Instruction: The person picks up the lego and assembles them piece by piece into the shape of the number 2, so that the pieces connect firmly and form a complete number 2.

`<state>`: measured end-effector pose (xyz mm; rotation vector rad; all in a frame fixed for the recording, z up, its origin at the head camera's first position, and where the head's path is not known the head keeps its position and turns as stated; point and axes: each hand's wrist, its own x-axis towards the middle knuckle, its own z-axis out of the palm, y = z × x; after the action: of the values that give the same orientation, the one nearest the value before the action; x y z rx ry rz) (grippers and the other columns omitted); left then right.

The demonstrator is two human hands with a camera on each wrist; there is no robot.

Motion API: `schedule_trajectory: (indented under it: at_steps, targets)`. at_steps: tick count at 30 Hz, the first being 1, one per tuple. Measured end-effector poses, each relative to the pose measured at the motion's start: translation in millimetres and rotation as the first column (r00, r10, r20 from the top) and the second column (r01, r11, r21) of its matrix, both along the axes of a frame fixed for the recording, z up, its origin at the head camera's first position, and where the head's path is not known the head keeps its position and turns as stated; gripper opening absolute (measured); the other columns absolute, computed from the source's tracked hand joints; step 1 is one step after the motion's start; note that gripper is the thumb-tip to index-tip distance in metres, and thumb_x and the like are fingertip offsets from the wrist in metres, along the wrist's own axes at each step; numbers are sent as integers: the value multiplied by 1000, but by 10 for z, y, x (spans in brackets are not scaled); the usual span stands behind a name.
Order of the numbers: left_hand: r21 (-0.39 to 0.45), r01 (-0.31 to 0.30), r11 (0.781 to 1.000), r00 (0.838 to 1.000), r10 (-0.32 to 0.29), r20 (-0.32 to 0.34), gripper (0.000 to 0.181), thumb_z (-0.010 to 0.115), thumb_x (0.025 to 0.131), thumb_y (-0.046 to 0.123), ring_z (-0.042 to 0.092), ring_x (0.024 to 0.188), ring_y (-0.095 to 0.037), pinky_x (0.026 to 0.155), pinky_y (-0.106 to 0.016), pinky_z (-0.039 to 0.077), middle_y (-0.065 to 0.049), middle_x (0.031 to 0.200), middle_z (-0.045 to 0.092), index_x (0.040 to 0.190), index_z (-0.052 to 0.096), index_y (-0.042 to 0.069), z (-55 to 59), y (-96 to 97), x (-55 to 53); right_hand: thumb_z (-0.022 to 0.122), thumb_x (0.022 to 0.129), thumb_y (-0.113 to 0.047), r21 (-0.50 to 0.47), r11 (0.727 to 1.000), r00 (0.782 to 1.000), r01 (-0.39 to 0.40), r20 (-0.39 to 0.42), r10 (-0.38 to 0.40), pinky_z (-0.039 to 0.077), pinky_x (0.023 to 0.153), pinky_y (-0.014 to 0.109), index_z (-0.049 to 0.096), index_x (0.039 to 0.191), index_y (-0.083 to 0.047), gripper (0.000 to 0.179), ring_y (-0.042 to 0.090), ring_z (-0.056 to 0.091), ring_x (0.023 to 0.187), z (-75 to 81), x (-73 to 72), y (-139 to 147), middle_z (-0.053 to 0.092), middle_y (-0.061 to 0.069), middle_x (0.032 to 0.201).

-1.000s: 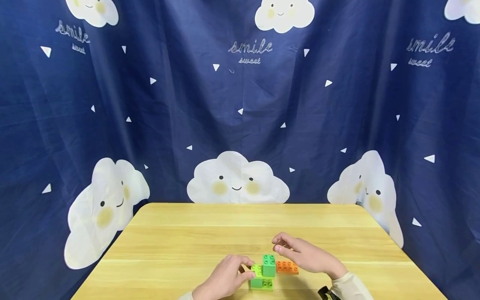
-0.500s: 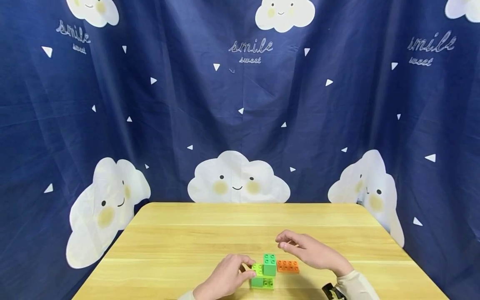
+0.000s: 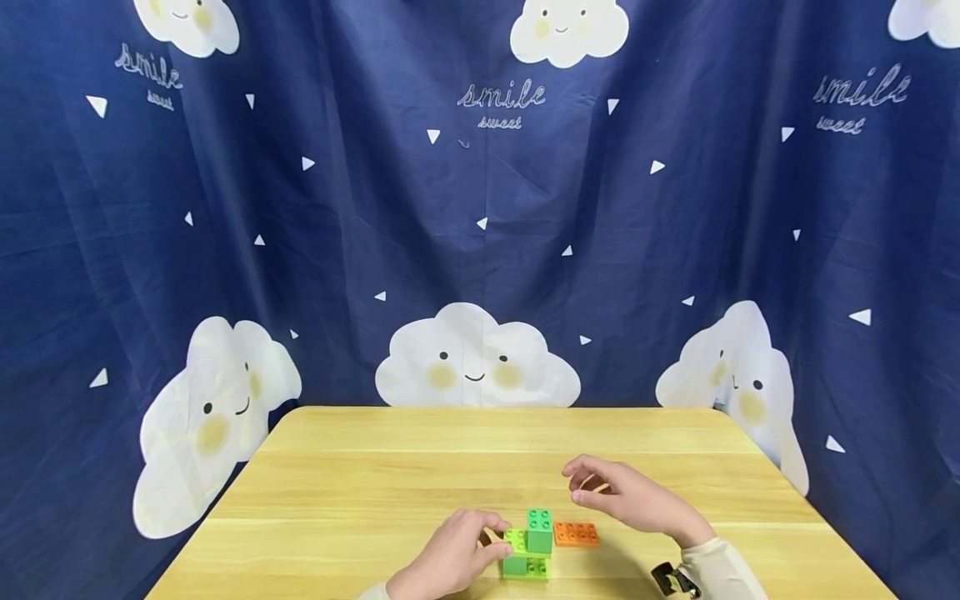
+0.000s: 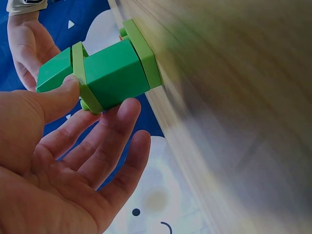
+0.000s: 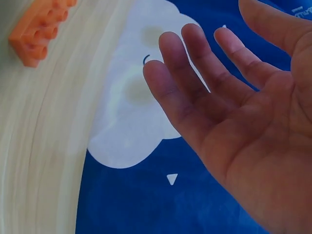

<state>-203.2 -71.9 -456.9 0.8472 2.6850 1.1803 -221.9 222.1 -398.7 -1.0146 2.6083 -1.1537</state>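
Currently, the left hand (image 3: 455, 550) is pinching the upper lime plate (image 3: 514, 540) of a brick stack (image 3: 536, 546) between thumb and fingers. The stack is standing on the near part of the table (image 3: 360, 500), slightly right of centre. One green block (image 4: 54, 70) is sitting on top at the right end; another green block (image 4: 115, 69) is lying between the upper plate and a lower lime plate (image 4: 143, 52). The right hand (image 3: 637, 502) is hovering to the far right of the stack, its fingers resting wide and gently bent. Just right of the stack, an orange brick (image 3: 576, 534) is lying studs up. Beyond the table's far edge, a dark blue curtain (image 3: 675, 229) is hanging.
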Motion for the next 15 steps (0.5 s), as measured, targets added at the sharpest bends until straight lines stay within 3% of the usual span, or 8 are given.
schedule_trajectory:
  at_steps: [15]
  targets:
    - [4,-2,1000,1000,2,12,25,74,87,28,59,72,2,66,-21,49,8,102,72,108,74,15,14,0,10,65,95,-27,5,1000,1000,13,-13,-13,52,77,27,57,115,-14,25,10,64,88,-157,-91,48,65,0,98]
